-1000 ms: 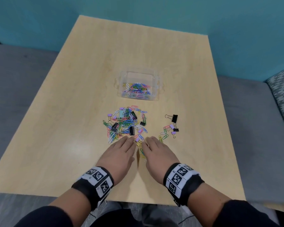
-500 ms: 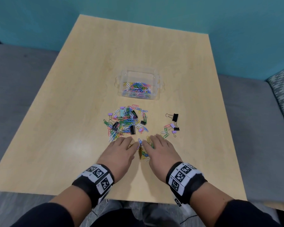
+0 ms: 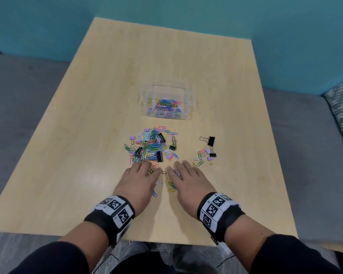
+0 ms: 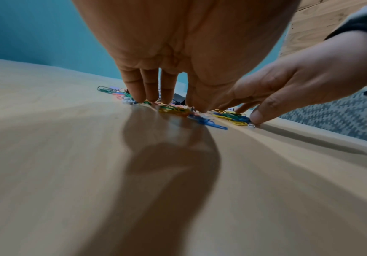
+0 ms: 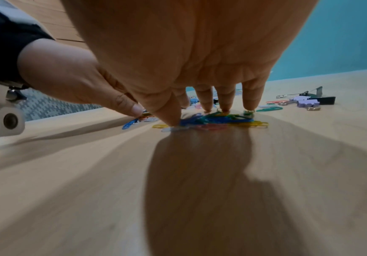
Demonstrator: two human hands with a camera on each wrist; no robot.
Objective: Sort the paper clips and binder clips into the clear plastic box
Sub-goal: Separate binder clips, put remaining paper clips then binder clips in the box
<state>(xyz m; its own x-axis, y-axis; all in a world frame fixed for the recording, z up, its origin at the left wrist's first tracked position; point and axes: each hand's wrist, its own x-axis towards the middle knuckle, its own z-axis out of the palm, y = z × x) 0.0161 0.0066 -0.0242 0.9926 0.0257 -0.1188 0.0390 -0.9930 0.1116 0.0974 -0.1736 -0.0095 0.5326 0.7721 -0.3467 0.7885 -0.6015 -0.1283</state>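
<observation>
A clear plastic box (image 3: 188,107) holding coloured paper clips stands mid-table. In front of it lies a heap of paper clips and binder clips (image 3: 152,147). A smaller group with a black binder clip (image 3: 210,140) lies to the right. My left hand (image 3: 141,179) and right hand (image 3: 188,180) lie palm down side by side at the heap's near edge, fingers straight. Their fingertips (image 4: 166,98) (image 5: 224,107) press on a small bunch of paper clips (image 5: 219,120) between and under the palms. Neither hand grips anything.
The wooden table (image 3: 107,95) reaches back to a teal wall. Grey seating (image 3: 18,99) flanks it on both sides, with a patterned cushion (image 3: 341,107) at the right. The table's near edge (image 3: 166,241) runs just behind my wrists.
Both hands have slid toward me, dragging a small bunch of paper clips out of the heap. The hands have spread slightly apart.
</observation>
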